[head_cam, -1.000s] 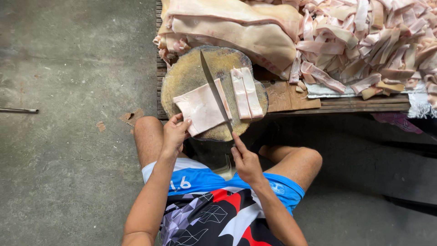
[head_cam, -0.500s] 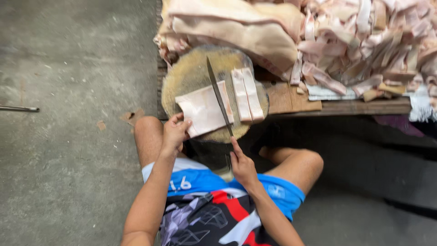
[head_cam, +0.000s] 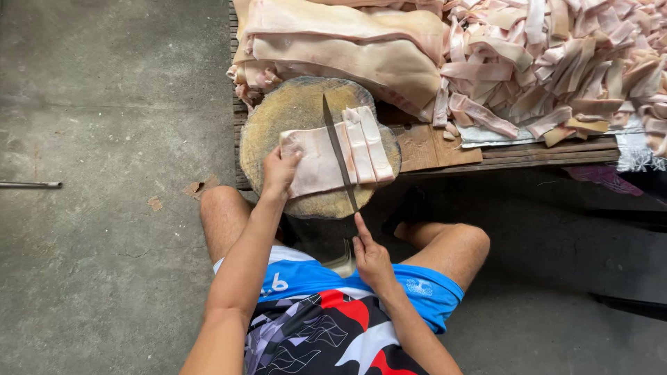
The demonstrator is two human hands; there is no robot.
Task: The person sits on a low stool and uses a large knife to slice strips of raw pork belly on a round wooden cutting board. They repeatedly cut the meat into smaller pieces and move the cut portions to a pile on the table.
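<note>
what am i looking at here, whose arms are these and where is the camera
There is one view, from a camera worn on a person's head and pointed down, so the two bare arms at the bottom are that person's own. The person sits low on a concrete floor in front of a round chopping block. The left hand presses down on a pale slab of meat lying on the block. The right hand grips a long knife, whose blade lies across the slab. Beside the blade lie a few cut strips. Behind the block, a low wooden platform carries big uncut slabs and a heap of finished strips.
</note>
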